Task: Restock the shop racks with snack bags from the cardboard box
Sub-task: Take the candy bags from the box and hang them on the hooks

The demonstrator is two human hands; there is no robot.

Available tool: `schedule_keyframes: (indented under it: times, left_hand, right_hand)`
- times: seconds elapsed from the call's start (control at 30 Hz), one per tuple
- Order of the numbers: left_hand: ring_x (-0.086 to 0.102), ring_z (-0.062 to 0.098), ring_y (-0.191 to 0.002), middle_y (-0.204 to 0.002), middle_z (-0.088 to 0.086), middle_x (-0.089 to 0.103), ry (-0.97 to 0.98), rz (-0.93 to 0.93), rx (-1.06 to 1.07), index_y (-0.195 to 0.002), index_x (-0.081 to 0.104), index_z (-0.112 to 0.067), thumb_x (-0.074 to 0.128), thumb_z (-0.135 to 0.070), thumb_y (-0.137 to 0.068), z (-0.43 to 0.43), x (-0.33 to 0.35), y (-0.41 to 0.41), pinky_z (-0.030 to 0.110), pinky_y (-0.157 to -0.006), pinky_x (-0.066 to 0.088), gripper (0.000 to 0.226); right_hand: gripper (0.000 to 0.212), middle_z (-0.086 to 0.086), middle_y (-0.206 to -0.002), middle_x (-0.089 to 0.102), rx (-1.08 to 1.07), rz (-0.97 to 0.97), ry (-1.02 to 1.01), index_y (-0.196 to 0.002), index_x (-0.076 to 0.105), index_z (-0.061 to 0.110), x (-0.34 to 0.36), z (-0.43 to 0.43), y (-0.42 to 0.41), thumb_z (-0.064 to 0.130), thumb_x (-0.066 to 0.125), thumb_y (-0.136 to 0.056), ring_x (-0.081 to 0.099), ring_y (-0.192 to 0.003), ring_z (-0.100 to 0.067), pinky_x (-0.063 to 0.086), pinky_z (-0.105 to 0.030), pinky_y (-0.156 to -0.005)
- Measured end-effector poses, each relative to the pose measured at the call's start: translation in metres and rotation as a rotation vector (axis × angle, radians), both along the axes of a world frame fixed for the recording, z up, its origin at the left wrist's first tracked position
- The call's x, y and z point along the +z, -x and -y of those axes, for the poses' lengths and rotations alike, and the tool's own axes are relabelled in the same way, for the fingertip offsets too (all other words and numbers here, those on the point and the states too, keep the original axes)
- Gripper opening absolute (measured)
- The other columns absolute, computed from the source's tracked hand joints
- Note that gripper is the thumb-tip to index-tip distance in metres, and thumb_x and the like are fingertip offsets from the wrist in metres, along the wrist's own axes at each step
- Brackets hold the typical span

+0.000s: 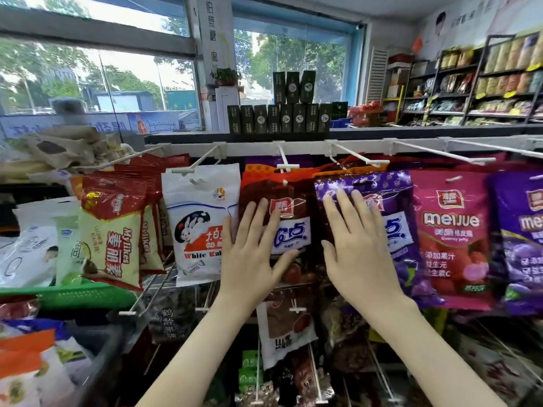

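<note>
Big shop window point(97, 69) across the back, left side. Stocked shelving point(484, 83) at far right. In front of me is the rack, with its white rail point(249, 148) running along the top edge and white peg hooks point(357, 157) sticking out of it toward me. Rows of dark green boxes point(279, 117) are stacked on the ledge above the rail, near the middle.

Snack bags hang in a row off the hooks. From the rack's left end:
- Red-and-cream Mylikes bags point(111, 236), several deep, above a green basket point(73, 295).
- White Rabbit bag point(199, 224).
- Dark red snack bag point(296, 198) at centre.
- Purple snack bag point(393, 195) just beside it, edges touching or overlapping, can't tell which.
- Pink meijue gummy bag point(449, 230).
- Another purple meijue bag point(520, 245), cut off at the right end.

More bags hang on the lower row, including a white-labelled one point(285, 333) under the dark red bag.

My left hand point(252, 259) lies flat on the front of the dark red snack bag, fingers straight and spread, thumb out to the right, gripping nothing. My right hand point(361, 254) is the same: palm flat on the purple snack bag, fingers splayed upward, nothing held. The hands are near each other but apart.
</note>
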State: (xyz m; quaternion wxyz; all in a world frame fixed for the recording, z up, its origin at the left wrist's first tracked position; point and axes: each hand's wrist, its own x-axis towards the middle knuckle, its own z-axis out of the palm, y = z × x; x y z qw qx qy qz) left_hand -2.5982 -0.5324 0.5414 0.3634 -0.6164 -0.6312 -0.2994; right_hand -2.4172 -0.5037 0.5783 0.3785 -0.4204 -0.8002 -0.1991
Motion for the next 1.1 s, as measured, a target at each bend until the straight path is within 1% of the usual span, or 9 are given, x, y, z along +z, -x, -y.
schedule_keyframes:
  times: [0.1,0.17,0.37,0.5,0.63,0.73,0.83,0.97,1.1]
  left_hand:
    - [0.038,0.033,-0.134,-0.138,0.018,0.049,-0.041,0.067,0.063,-0.122,0.057,-0.003,0.044,-0.056,-0.089,-0.005,0.012,-0.017,0.054,-0.111,0.026,0.064]
    - [0.039,0.041,-0.132,-0.134,0.024,0.050,-0.008,0.163,0.123,-0.116,0.054,0.001,0.046,-0.055,-0.085,-0.013,0.020,-0.036,0.058,-0.109,0.028,0.064]
    - [0.019,0.057,-0.134,-0.149,0.034,0.018,0.073,0.265,0.223,-0.144,0.026,-0.008,0.049,-0.061,-0.076,-0.037,0.026,-0.057,0.068,-0.107,0.008,0.089]
    - [0.003,0.055,-0.137,-0.154,0.029,0.003,0.115,0.239,0.246,-0.149,0.017,-0.016,0.060,-0.069,-0.065,-0.040,0.026,-0.050,0.067,-0.106,-0.003,0.108]
    - [0.007,0.054,-0.138,-0.155,0.025,0.007,0.114,0.224,0.236,-0.150,0.019,-0.017,0.066,-0.056,-0.065,-0.034,0.027,-0.047,0.069,-0.106,0.005,0.104]
    - [0.009,0.052,-0.139,-0.156,0.023,0.011,0.099,0.252,0.178,-0.150,0.023,-0.019,0.057,-0.051,-0.067,-0.031,0.029,-0.045,0.066,-0.107,0.004,0.095]
    - [0.003,0.049,-0.141,-0.157,0.019,0.006,0.102,0.319,0.113,-0.151,0.020,-0.023,0.048,-0.048,-0.074,-0.027,0.031,-0.045,0.062,-0.109,-0.003,0.085]
    - [-0.013,0.038,-0.144,-0.159,0.010,-0.008,0.145,0.431,-0.010,-0.151,0.010,-0.032,0.037,-0.043,-0.080,-0.021,0.035,-0.044,0.055,-0.111,-0.013,0.077]
    - [-0.016,0.032,-0.144,-0.159,0.008,-0.011,0.155,0.493,-0.089,-0.151,0.009,-0.036,0.035,-0.042,-0.080,-0.015,0.039,-0.042,0.052,-0.115,-0.012,0.076]
  right_hand:
    - [0.072,-0.009,-0.152,0.032,-0.061,0.039,0.026,-0.149,0.028,0.015,-0.003,-0.010,-0.010,0.031,0.059,-0.087,0.023,-0.143,-0.028,0.007,-0.044,-0.118]
    - [0.068,-0.009,-0.152,0.033,-0.082,0.050,-0.004,-0.149,0.028,0.017,-0.005,-0.012,-0.011,0.035,0.050,-0.087,0.025,-0.142,-0.028,0.012,-0.046,-0.117]
    - [0.060,-0.009,-0.150,0.037,-0.158,0.012,-0.062,-0.148,0.032,0.018,-0.008,-0.015,-0.006,0.033,0.038,-0.091,0.030,-0.140,-0.030,0.019,-0.048,-0.116]
    - [0.059,-0.010,-0.150,0.037,-0.192,0.011,-0.062,-0.148,0.031,0.017,-0.010,-0.016,-0.004,0.031,0.036,-0.091,0.031,-0.140,-0.031,0.016,-0.047,-0.116]
    - [0.063,-0.009,-0.151,0.035,-0.202,0.006,-0.045,-0.149,0.029,0.020,-0.008,-0.015,-0.002,0.037,0.041,-0.089,0.028,-0.141,-0.030,0.013,-0.045,-0.117]
    - [0.070,-0.010,-0.152,0.033,-0.199,0.011,-0.041,-0.149,0.028,0.021,-0.006,-0.016,-0.004,0.042,0.051,-0.087,0.025,-0.142,-0.030,0.011,-0.044,-0.118]
    - [0.075,-0.010,-0.152,0.033,-0.200,0.016,-0.041,-0.149,0.029,0.020,-0.007,-0.017,-0.006,0.038,0.061,-0.084,0.027,-0.141,-0.030,0.014,-0.044,-0.117]
    - [0.074,-0.012,-0.151,0.034,-0.190,0.020,-0.026,-0.148,0.030,0.020,-0.007,-0.017,-0.009,0.036,0.062,-0.083,0.029,-0.141,-0.031,0.021,-0.047,-0.116]
    - [0.075,-0.011,-0.151,0.035,-0.183,0.018,-0.021,-0.149,0.030,0.020,-0.007,-0.018,-0.011,0.035,0.063,-0.083,0.029,-0.141,-0.030,0.021,-0.046,-0.116]
